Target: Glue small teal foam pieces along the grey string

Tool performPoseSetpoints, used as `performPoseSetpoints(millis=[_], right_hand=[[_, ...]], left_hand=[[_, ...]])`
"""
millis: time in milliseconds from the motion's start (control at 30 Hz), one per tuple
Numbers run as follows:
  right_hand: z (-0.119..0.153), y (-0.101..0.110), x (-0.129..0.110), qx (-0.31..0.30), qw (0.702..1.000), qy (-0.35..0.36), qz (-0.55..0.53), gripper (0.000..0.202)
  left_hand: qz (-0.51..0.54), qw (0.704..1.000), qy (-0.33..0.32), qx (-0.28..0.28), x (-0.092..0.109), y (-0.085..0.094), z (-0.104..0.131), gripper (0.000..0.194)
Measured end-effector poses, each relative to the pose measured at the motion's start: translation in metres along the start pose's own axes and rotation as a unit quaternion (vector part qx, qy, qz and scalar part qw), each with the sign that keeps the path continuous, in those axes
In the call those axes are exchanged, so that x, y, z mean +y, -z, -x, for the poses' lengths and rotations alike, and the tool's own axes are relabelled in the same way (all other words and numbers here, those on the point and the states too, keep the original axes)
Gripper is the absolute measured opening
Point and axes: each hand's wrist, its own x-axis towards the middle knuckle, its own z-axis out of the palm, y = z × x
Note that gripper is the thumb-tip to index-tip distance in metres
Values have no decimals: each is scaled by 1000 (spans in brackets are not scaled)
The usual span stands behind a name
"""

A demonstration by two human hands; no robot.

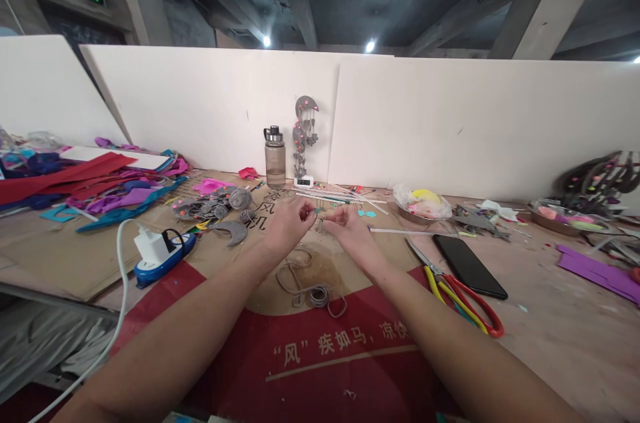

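Note:
Over the printed cardboard [350, 369], both my hands are raised close together with the fingers pinched. My left hand [291, 223] grips a tiny teal piece [318, 211] at its fingertips; its exact kind is too small to tell. Just right of it, the fingers of my right hand [353, 229] are closed, and what they hold cannot be made out. A grey cord [319, 296] lies loosely coiled on the cardboard below my hands. Two small turquoise cut-outs [367, 213] lie beyond my right hand. Thin white sticks [340, 197] are spread behind both hands.
Right of my arm lie scissors [457, 296] and a black phone [470, 266]. On the left are a blue power strip [163, 261], grey felt pieces [205, 206] and coloured felt [100, 179]. A bottle [275, 159] and a hanging moon ornament [306, 129] stand by white boards [450, 116].

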Motion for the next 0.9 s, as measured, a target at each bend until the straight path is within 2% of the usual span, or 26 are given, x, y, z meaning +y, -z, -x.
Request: performPoseSetpoints(millis=[100,167,267,400,500,600,700,800,900], right_hand=[[-3,-20,-5,-10,991,-84,-101,39],[-3,-29,-4,-14,979,-99,-180,40],[2,-34,0,-36,953,-95,-285,31],[8,-28,1,-39,949,-101,-297,21],[7,-22,0,-19,943,-128,-306,22],[5,-18,-1,-31,931,-159,-328,23],[6,-20,1,-13,943,-153,-296,21],[8,-25,5,24,965,-108,-238,30],[9,-29,7,13,966,-65,-251,37]], left_hand=[[-16,1000,3,-8,0,0,0,17],[-41,999,1,-9,0,0,0,20],[-57,998,-3,-3,2,-1,0,17],[-8,999,44,-13,4,-4,1,10],[37,995,84,-32,4,-5,2,12],[46,994,92,-39,4,-5,2,13],[3,998,56,-32,8,-2,2,13],[-60,998,-20,-22,13,2,3,13],[-80,994,-65,-21,17,5,5,13]])
